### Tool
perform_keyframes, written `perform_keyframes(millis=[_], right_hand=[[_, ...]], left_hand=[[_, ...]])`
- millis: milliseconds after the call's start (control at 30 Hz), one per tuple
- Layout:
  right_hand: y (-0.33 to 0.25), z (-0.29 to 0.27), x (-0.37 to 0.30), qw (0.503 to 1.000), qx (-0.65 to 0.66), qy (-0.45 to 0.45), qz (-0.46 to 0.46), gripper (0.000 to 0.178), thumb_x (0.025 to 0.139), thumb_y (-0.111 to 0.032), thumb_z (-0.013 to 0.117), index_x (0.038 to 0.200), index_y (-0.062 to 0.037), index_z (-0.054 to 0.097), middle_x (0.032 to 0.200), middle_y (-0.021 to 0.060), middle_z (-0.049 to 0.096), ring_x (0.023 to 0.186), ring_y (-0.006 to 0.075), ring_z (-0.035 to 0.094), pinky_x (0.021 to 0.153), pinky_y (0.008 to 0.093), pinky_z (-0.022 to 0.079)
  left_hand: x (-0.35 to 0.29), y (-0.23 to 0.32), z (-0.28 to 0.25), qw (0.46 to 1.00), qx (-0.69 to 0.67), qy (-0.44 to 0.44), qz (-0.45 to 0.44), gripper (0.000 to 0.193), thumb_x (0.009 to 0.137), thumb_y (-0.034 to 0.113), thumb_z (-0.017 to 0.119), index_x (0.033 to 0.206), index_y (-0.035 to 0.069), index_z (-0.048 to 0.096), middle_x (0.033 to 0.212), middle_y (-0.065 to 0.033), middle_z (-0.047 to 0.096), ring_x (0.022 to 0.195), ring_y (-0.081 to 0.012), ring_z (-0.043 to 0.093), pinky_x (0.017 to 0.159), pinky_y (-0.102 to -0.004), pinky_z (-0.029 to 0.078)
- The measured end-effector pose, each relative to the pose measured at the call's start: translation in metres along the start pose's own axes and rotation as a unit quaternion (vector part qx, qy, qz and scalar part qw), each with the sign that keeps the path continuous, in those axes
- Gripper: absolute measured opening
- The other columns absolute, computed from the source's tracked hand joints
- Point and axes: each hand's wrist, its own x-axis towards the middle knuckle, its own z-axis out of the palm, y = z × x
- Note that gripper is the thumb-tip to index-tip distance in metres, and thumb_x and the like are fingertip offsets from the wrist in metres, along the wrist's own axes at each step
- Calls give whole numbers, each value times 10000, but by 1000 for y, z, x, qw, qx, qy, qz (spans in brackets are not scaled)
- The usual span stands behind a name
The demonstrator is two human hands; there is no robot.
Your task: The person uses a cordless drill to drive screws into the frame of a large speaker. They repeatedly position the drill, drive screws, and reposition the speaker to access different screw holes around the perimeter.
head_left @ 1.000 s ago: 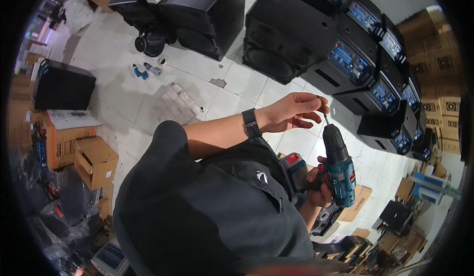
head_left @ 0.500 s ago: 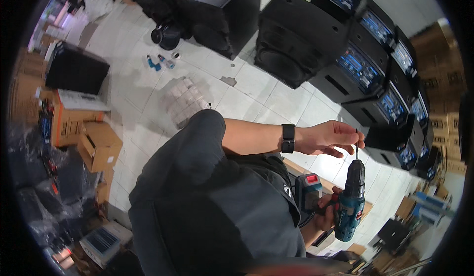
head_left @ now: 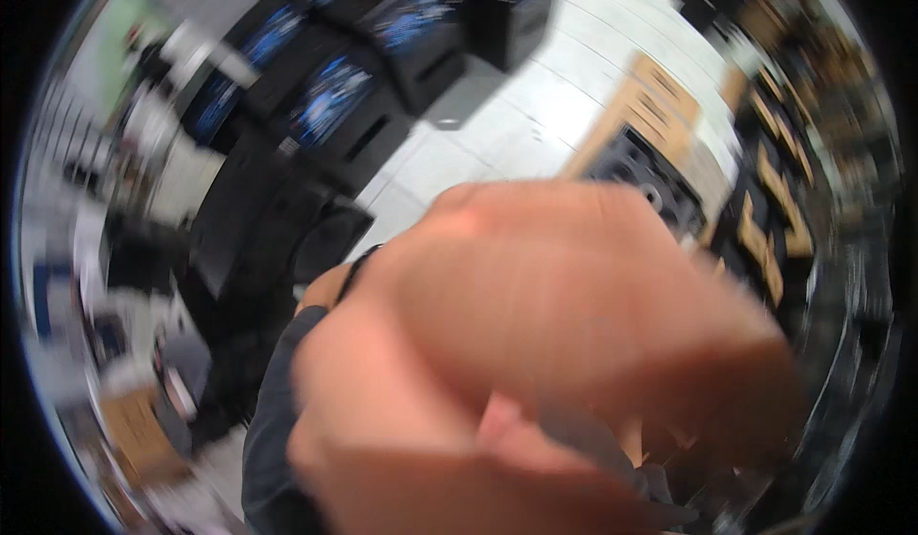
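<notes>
Hand [head_left: 545, 363]: huge and blurred, right up against the camera, filling the centre and lower frame; left or right cannot be told; fingers look curled together, grip unclear.
Dark thing [head_left: 598, 444]: a grey shape at 5 o'clock under the hand, touching it; too blurred to name.
Sleeve [head_left: 273, 420]: dark, at 7 o'clock, beside the hand.
Speakers [head_left: 325, 105]: black boxes with blue panels, in a row from 10 to 12 o'clock.
Floor [head_left: 497, 133]: white tiles, at 12 o'clock.
Cartons [head_left: 660, 105]: brown, at 1 to 3 o'clock.

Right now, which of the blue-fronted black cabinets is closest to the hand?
The lowest blue-fronted cabinet, just up-left of the blurred hand; the others sit farther off toward the top edge.
</notes>
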Motion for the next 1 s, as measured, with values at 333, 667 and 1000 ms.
perform_keyframes(millis=[333, 667, 1000], right_hand=[[82, 84, -50, 920, -76, 377, -72, 876, 920, 9, 628, 1671, -89, 186, 1201, 138, 720, 797, 85, 619, 741, 255, 540], [174, 154, -126, 701, -111, 704, 19, 772, 838, -72, 781, 1543, 17, 480, 1326, 190, 712, 1183, 240, 706, 1053, 353, 514], [278, 127, -153, 680, -17, 726, 101, 854, 775, -83, 823, 1564, -90, 496, 1223, 135, 758, 1057, 218, 753, 957, 309, 548]], left_hand=[[-60, -159, 106, 873, -404, -243, -125, 265, 877, -73, 636, 1117, -28, 740, 1058, -197, 730, 932, -281, 692, 831, -364, 557], [-278, -139, 289, 451, -391, -611, -520, 244, 1071, 104, 615, 1275, 9, 709, 1180, -65, 770, 1030, -115, 705, 887, -256, 547], [-305, -7, 345, 566, -487, -645, -162, 279, 943, 185, 743, 1182, 42, 752, 1312, -148, 676, 1276, -343, 593, 1103, -463, 440]])
